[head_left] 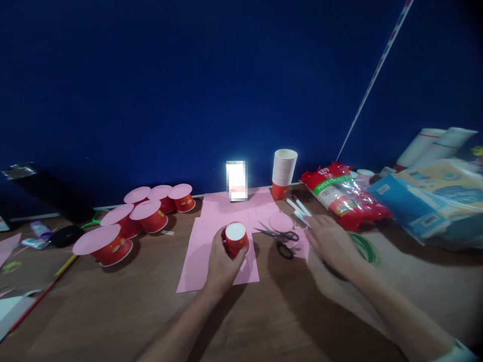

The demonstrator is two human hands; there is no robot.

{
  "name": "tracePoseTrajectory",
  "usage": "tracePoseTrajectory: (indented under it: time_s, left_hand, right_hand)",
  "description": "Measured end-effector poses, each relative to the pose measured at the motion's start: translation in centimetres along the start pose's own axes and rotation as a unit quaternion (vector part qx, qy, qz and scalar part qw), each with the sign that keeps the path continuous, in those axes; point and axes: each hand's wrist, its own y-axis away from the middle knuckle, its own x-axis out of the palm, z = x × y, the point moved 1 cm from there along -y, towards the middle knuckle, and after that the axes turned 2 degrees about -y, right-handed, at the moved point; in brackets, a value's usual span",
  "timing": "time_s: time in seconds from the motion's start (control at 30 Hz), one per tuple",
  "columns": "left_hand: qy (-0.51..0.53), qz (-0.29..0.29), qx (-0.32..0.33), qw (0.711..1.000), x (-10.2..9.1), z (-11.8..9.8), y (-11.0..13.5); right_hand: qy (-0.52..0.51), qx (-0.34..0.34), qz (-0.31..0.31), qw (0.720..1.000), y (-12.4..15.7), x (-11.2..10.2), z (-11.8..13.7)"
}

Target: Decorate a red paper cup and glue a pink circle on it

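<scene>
My left hand (pixel 222 261) is wrapped round a red paper cup (pixel 236 238) standing upside down on a pink sheet of paper (pixel 211 236), its white base facing up. My right hand (pixel 332 241) is blurred by motion and stretched flat over the table, its fingers near some white strips (pixel 298 207). Black-handled scissors (pixel 281 236) lie between the two hands, beside a cut pink paper disc (pixel 281 221).
Several upturned red cups topped with pink discs (pixel 143 216) stand at the left. A tall stack of paper cups (pixel 284 171) stands by the blue wall. A red cup packet (pixel 343 196), blue boxes (pixel 426 201) and green tape (pixel 368 247) lie at the right. Pencils and clutter sit at the far left.
</scene>
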Motion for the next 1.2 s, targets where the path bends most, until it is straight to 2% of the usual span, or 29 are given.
tracePoseTrajectory:
  time_s: [0.03, 0.13, 0.3, 0.4, 0.5, 0.6, 0.7, 0.73, 0.77, 0.8, 0.87, 0.9, 0.93, 1.0, 1.1, 1.2]
  left_hand:
    - [-0.003, 0.001, 0.005, 1.000, 0.1, 0.1, 0.1]
    - [-0.007, 0.001, 0.005, 1.000, 0.2, 0.3, 0.3]
    - [-0.028, 0.005, 0.010, 1.000, 0.0, 0.3, 0.5]
    - [-0.047, -0.004, 0.022, 0.999, 0.0, -0.1, 0.7]
    - [-0.058, -0.003, 0.039, 0.998, 0.0, -0.6, 0.8]
    - [-0.049, -0.005, 0.035, 0.998, 0.0, -1.2, 0.9]
    - [-0.030, -0.003, 0.023, 0.999, 0.0, -1.5, 1.1]
    - [-0.029, 0.001, 0.025, 0.999, 0.0, -1.6, 1.1]
    - [-0.032, 0.006, 0.029, 0.999, 0.0, -1.6, 1.2]
    - [-0.037, 0.013, 0.034, 0.999, 0.0, -1.6, 1.2]
    - [-0.051, 0.028, 0.044, 0.997, 0.1, -1.5, 1.3]
    - [-0.055, 0.034, 0.050, 0.997, 0.1, -1.5, 1.3]
    - [-0.057, 0.036, 0.056, 0.996, 0.1, -1.5, 1.3]
    - [-0.058, 0.032, 0.065, 0.996, 0.2, -1.5, 1.4]
    - [-0.041, 0.024, 0.063, 0.997, 0.2, -1.5, 1.4]
    - [-0.014, 0.045, 0.062, 0.997, 0.3, -1.6, 1.4]
  right_hand:
    - [0.045, 0.024, 0.038, 0.998, -0.7, 0.1, -0.7]
    - [0.076, 0.048, 0.059, 0.994, -2.0, 1.0, -1.7]
    - [0.100, 0.076, 0.040, 0.991, -2.6, 3.2, -1.8]
    - [0.099, 0.088, 0.023, 0.991, -2.8, 3.7, -1.9]
    - [0.085, 0.100, -0.002, 0.991, -2.8, 3.3, -2.0]
    - [0.042, 0.100, -0.052, 0.993, -2.7, 2.2, -1.5]
    - [-0.071, 0.085, -0.085, 0.990, -2.5, 0.9, -0.2]
    - [-0.185, 0.090, -0.079, 0.976, -2.4, 0.5, 0.4]
    - [-0.307, 0.103, -0.054, 0.944, -2.4, 0.2, 1.2]
    - [-0.430, 0.122, -0.012, 0.894, -2.4, 0.1, 2.0]
    - [-0.623, 0.167, 0.042, 0.763, -2.4, -0.1, 3.7]
    - [-0.675, 0.183, 0.050, 0.713, -2.4, 0.0, 4.5]
    - [-0.709, 0.193, 0.049, 0.677, -2.5, 0.1, 5.3]
    - [-0.750, 0.199, 0.051, 0.629, -2.6, 0.5, 6.5]
    - [-0.784, 0.223, 0.082, 0.573, -2.4, 1.5, 7.7]
    - [-0.816, 0.259, 0.117, 0.503, -2.0, 2.5, 8.5]
